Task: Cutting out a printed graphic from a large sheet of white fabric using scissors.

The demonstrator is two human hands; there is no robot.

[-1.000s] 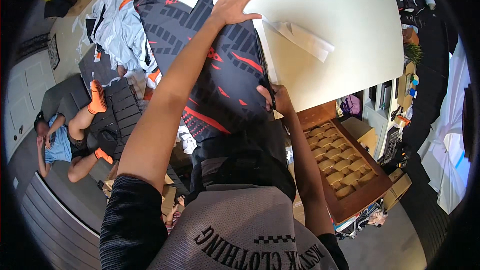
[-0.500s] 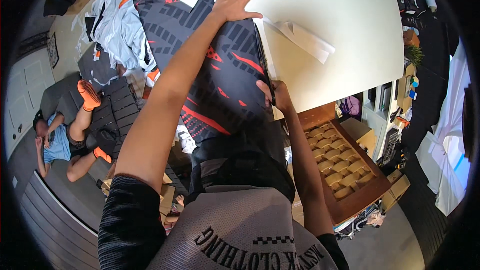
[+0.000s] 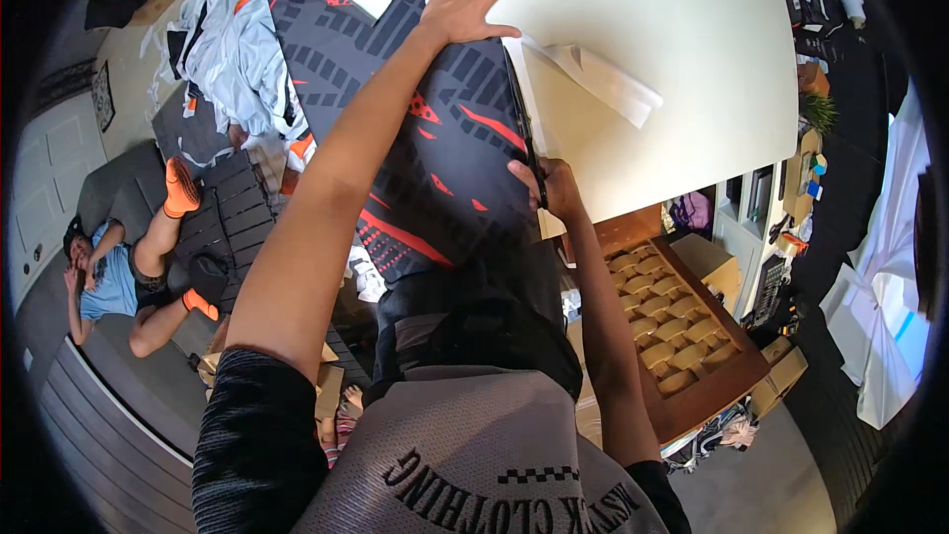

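Scissors (image 3: 525, 143) cutting along the patterned fabric's (image 3: 425, 158) right edge, on the white table (image 3: 672, 30).
My left hand (image 3: 473, 2) lies spread, pinning the cloth's far end; my right hand (image 3: 547, 186) grips the handles. I'd judge the cut barely begun; next I need steady forward snips.

Looks like a garment cutting workroom set up in a home: big white cutting table (image 3: 672, 59) across the top of frame, with a printed dark fabric panel (image 3: 435, 168) spread on it and a heap of cut cloth pieces (image 3: 232, 49) at upper left. Lower left a person lounges on a grey sofa (image 3: 59, 227). Right edge has white shelves (image 3: 751, 208) full of small items; a tufted wooden bench (image 3: 682, 326) stands below the table.
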